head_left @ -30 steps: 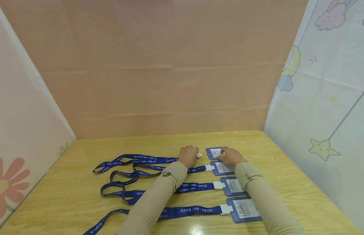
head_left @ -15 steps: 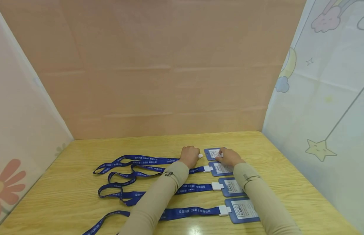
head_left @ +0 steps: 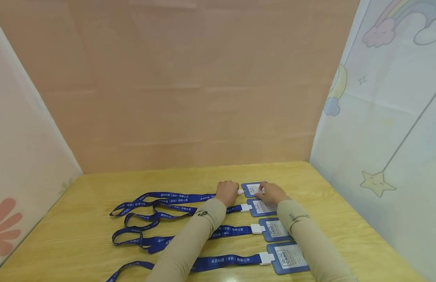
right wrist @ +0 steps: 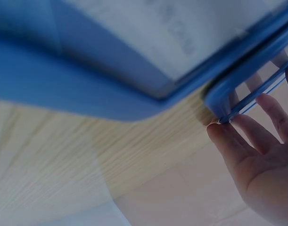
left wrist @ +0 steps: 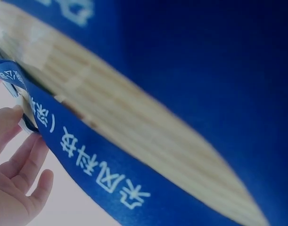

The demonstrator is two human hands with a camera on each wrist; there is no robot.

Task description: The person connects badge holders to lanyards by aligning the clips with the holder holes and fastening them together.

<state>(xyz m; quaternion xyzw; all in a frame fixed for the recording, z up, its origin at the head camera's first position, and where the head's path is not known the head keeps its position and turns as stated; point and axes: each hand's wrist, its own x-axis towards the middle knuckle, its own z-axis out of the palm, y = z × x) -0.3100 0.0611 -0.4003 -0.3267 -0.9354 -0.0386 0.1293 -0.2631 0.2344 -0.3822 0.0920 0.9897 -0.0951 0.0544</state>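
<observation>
At the back of the table, my left hand (head_left: 227, 192) grips the farthest blue lanyard (head_left: 179, 197) near its white clip (head_left: 240, 192). The clip meets the slotted edge of the farthest blue badge holder (head_left: 251, 190); whether it is fastened cannot be told. My right hand (head_left: 273, 193) holds that holder by its right part, thumb and fingers at its edges. In the left wrist view, a printed lanyard (left wrist: 92, 160) crosses in front of the left fingers (left wrist: 28, 162). The right wrist view shows the right fingers (right wrist: 247, 129) on the edge of a blue holder (right wrist: 228, 101).
Nearer me lie three more lanyards, each joined by a white clip to a badge holder: a second holder (head_left: 262, 207), a third holder (head_left: 274, 229) and the nearest holder (head_left: 288, 258). Their straps spread left over the wooden table (head_left: 73, 227). Upright panels (head_left: 193, 98) enclose it.
The right hand and the farthest badge holder have shifted left, closing the small gap to the white clip in the left hand. The head view has tilted slightly.
</observation>
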